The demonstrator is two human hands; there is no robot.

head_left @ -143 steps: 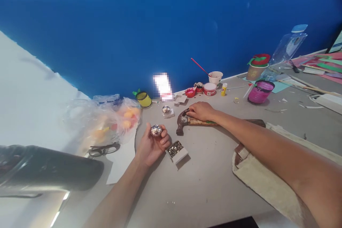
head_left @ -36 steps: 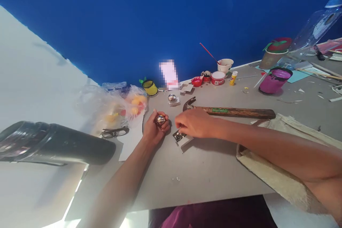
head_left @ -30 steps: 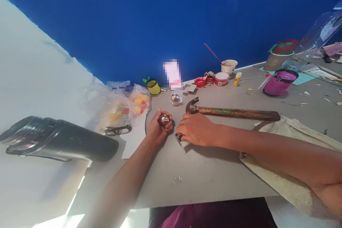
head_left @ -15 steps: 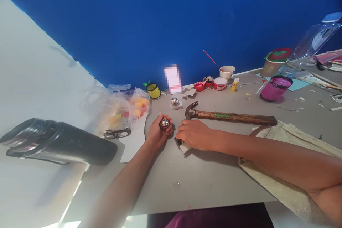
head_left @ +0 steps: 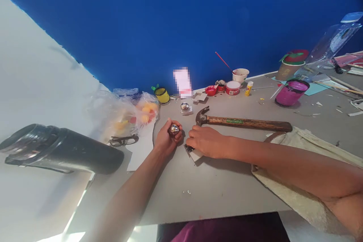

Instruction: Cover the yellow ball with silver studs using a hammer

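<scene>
A shiny silver ball [head_left: 174, 129] rests in my left hand [head_left: 167, 136], fingers curled around it. Just to the right, my right hand [head_left: 208, 141] is closed with its fingertips down at a small pale card or flat box [head_left: 195, 155] with a dark patterned end; what the fingers pinch is hidden beneath them. Behind my right hand lies a claw hammer [head_left: 244, 123] with a worn wooden handle, its head close to my knuckles. Farther back, a second silver ball [head_left: 185, 106] sits on a small white box [head_left: 187, 112].
At left are a dark flask [head_left: 65, 149], eyeglasses [head_left: 124, 141] and a plastic bag [head_left: 141, 111]. Along the wall stand a yellow pot [head_left: 162, 95], red paint tubs [head_left: 232, 88], a paper cup [head_left: 241, 76] and a glue stick [head_left: 248, 89]. A magenta cup [head_left: 292, 93] and pale cloth [head_left: 283, 181] are at right.
My right hand's fingers have shifted slightly at the pale card, with more of its dark end showing. My left hand keeps hold of the silver ball. The view has moved a little.
</scene>
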